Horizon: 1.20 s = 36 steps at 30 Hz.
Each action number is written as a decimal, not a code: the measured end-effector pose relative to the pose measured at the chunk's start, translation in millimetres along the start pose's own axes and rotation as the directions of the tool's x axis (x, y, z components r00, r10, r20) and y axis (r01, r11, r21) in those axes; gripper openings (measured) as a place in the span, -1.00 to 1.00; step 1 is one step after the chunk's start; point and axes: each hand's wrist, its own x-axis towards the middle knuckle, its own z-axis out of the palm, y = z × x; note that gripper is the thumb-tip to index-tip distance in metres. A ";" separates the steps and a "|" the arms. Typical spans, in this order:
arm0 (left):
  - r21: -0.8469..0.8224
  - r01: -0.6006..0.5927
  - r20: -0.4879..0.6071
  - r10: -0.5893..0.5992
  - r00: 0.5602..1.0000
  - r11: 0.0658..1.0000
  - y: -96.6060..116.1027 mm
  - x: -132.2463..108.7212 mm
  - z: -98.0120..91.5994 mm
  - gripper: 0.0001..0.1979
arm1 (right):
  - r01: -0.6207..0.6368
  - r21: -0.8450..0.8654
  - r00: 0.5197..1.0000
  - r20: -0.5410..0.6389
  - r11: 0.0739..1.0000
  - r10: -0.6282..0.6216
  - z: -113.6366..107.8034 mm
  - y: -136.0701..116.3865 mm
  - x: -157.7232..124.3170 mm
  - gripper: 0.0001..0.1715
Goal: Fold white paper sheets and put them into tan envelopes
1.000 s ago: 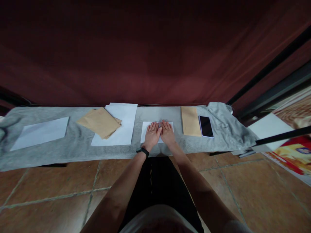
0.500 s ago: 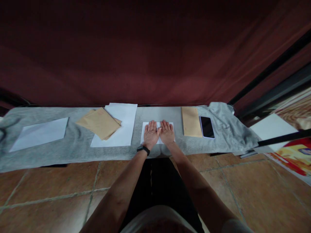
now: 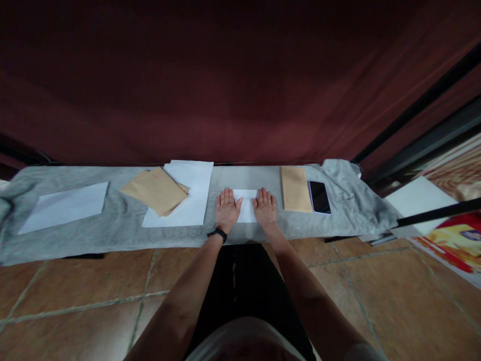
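Observation:
A folded white sheet of paper lies on a grey cloth that covers a low bench. My left hand lies flat and open on the sheet's left end, a black band on its wrist. My right hand presses flat and open on the right end. A strip of paper shows between the two hands.
A brown envelope and a dark phone lie to the right. To the left are a white sheet under a stack of brown envelopes, then another white sheet. A dark red curtain hangs behind. The floor is tiled.
My hands have slid apart along the white sheet, the left one leftward and the right one rightward, baring the paper's middle.

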 end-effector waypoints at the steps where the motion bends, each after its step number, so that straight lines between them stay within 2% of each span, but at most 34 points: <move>1: 0.006 0.005 -0.009 -0.005 1.000 1.000 -1.3 -1.3 -0.5 -0.29 | -0.003 -0.005 1.000 -0.005 1.000 0.003 -0.6 1.3 -1.0 -0.34; 13: 0.038 0.032 -0.021 -0.031 0.999 0.999 -10.6 -9.0 -2.5 -0.28 | -0.125 0.026 0.991 -0.036 0.992 0.126 -13.0 11.2 -12.0 -0.33; 20: 0.049 0.026 0.002 -0.026 1.000 0.998 -10.1 -7.4 -3.5 -0.33 | 0.078 0.117 0.991 0.095 0.990 -0.090 -13.7 -16.4 -20.4 -0.37; 23: 0.049 0.023 0.016 -0.023 1.000 0.999 -10.1 -7.5 -5.4 -0.36 | 0.097 0.130 0.979 0.165 0.987 -0.118 -12.4 -29.4 -22.1 -0.39; 26: 0.049 0.020 0.021 -0.021 1.000 0.999 -10.0 -8.0 -7.1 -0.37 | 0.071 0.117 0.978 0.189 0.991 -0.093 -12.6 -32.8 -22.6 -0.39; 36: 0.027 0.024 -0.018 -0.024 1.000 0.999 -10.4 -11.7 -6.0 -0.34 | 0.008 0.012 0.997 0.073 1.000 -0.009 -10.1 -7.7 -27.8 -0.36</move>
